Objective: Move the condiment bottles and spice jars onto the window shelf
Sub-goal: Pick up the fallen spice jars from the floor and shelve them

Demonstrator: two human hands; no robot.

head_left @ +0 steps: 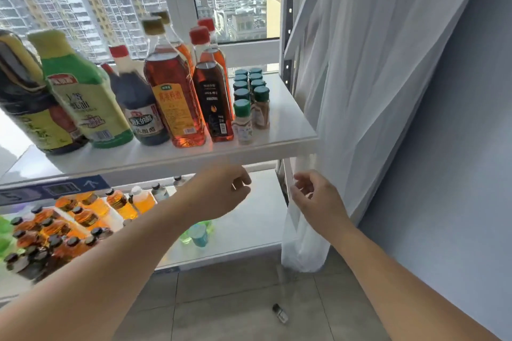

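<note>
The window shelf (291,130) is seen from slightly above, with the condiment bottles already stood along it in a row. From the left, a dark bottle (25,91) is followed by a green-labelled bottle (80,91), a dark vinegar bottle (138,108), an amber bottle with a yellow label (173,97) and an amber bottle with a black label (212,99). More bottles of the same kinds are lined up behind them. Just to the right, the spice jars (250,97) are set upright in two close columns, their green caps touching or nearly so. The right end of the shelf is left bare.

The left hand (221,194) is held just below the shelf's front edge, above the lower shelf (249,224). Its fingers are loosely curled and nothing is held in it. The right hand (313,199) is raised to the right of it, beside the hanging edge of the white curtain (374,91). Its fingers are relaxed and parted from the thumb, and nothing is seen between them — whether the cloth is touched cannot be told.

On the lower shelf a crowd of small amber bottles (69,224) with black caps is packed at the left, and a teal-capped bottle (198,234) is partly hidden under the left forearm. One small jar (279,313) is lying on its side on the tiled floor (235,299) — well apart from both shelves.
</note>
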